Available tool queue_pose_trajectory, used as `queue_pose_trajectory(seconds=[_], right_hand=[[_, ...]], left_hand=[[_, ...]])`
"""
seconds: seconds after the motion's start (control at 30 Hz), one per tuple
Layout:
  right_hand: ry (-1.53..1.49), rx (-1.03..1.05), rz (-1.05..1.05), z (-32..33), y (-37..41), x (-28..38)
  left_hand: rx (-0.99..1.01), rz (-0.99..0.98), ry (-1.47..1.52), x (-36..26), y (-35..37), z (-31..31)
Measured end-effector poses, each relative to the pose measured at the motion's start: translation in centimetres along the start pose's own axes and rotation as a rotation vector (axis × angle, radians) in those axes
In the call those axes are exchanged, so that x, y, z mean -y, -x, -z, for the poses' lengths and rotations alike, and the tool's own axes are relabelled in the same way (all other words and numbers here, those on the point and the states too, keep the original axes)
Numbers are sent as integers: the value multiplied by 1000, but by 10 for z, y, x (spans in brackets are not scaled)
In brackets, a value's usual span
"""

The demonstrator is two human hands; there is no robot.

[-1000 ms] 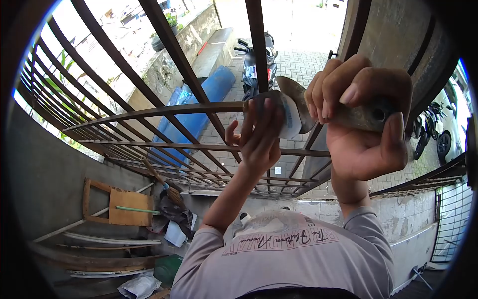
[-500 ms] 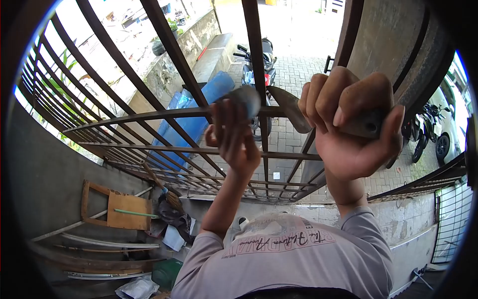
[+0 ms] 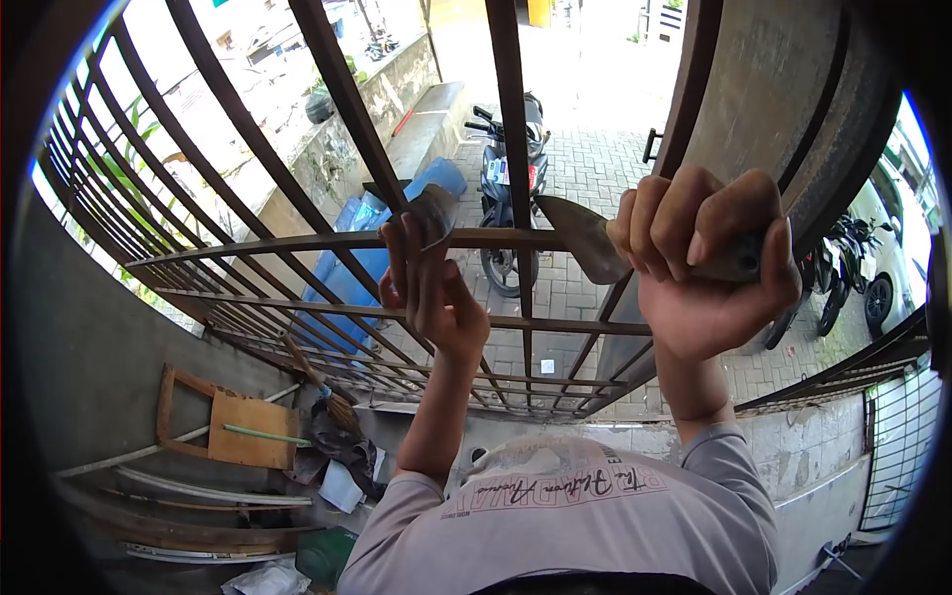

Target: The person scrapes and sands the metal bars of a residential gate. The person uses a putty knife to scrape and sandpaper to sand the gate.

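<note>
My right hand (image 3: 709, 263) is closed round the dark handle of a knife (image 3: 585, 241). Its broad, curved metal blade points left, in front of the bars. A hole shows in the end of the handle. My left hand (image 3: 436, 297) is raised to the left of the blade and apart from it. Between its fingers is a small, greyish, rounded piece (image 3: 434, 211) whose kind I cannot make out; the fingers hide part of it. Both hands are up in front of a brown metal gate (image 3: 516, 239).
Behind the bars are blue plastic drums (image 3: 342, 288), a parked motorcycle (image 3: 508, 164) and paving. More motorcycles (image 3: 838, 268) stand at the right. At the lower left, a wooden frame (image 3: 248, 426), a broom (image 3: 337, 407) and poles lean by the wall.
My left hand has moved left with the greyish piece, away from the knife blade. The right hand keeps its grip on the knife, nearly in place. The view has shifted slightly.
</note>
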State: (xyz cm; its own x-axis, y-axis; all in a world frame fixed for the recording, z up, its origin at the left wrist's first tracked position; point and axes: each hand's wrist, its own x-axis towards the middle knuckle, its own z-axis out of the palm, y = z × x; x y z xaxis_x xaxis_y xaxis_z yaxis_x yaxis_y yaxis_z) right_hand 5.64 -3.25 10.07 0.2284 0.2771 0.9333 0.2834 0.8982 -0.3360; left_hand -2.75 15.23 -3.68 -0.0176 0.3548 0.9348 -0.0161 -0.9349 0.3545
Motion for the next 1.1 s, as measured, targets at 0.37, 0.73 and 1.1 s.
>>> queue_pose_trajectory(seconds=[0.37,0.73,1.1], right_hand=[[127,-33,-7,-14,1,-1],[243,-18,-21,-16,19,11],[48,-133,32,-10,37,12]], left_hand=[[217,-181,-33,-29,13,2],[313,-293,-52,-29,14,6],[185,-176,-137,4,10,10]])
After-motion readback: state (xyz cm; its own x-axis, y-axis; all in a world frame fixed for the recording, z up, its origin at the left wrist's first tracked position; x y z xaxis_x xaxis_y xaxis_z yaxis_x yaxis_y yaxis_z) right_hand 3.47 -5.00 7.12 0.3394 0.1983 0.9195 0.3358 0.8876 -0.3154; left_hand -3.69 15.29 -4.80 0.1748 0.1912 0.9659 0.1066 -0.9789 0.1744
